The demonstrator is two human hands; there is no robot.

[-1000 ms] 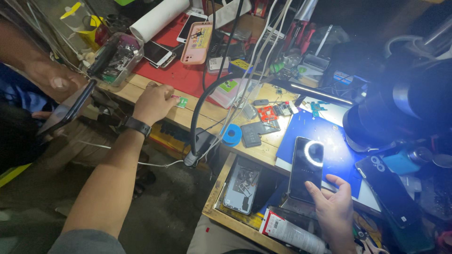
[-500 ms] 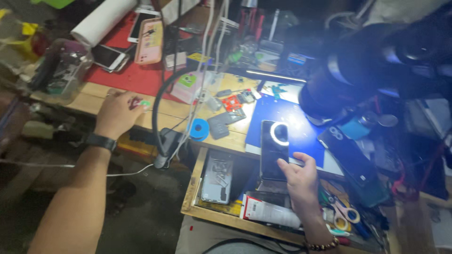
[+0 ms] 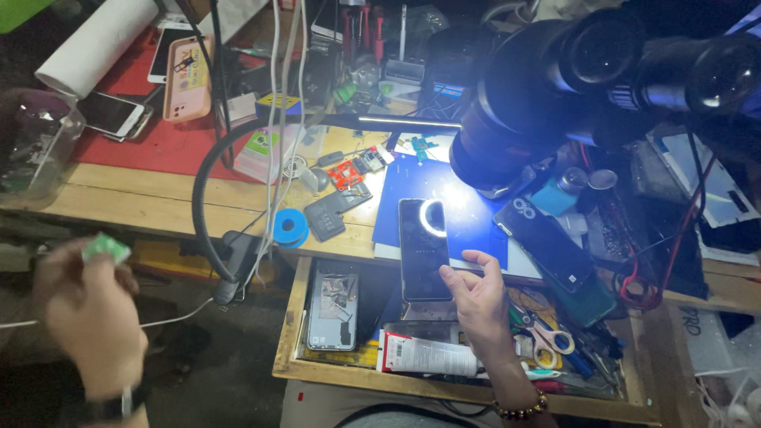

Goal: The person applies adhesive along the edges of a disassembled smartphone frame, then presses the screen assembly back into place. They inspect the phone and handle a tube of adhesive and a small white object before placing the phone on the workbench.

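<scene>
— What does the right hand [image 3: 476, 297] have?

— A flat black smartphone with a glossy glass face [image 3: 423, 248]. The thumb and fingertips pinch its lower right edge, so that grip is closed on the phone. The slab lies lengthways, its upper part over the blue rectangular work mat [image 3: 468, 214] on the wooden plank worktop [image 3: 166, 202], its lower end jutting out over the open wooden drawer [image 3: 295, 317].

— How does the phone look?

— Dark screen, rounded corners, no visible cracks. A bright white ring of light is mirrored near its top, under the big black microscope head [image 3: 547, 87].

— And the left hand [image 3: 91, 317]?

— Blurred, low at the left, well apart from the worktop. Its grip is clenched on a small pale green scrap or packet [image 3: 105, 248] pinched at the fingertips; what it is I cannot tell. A dark watch band sits at the wrist.

— Anything close to the phone?

— A second dark phone with a camera cluster [image 3: 547, 242] lies just right of it, and a blue roll of tape [image 3: 290, 227] sits to its left near the worktop edge.
</scene>
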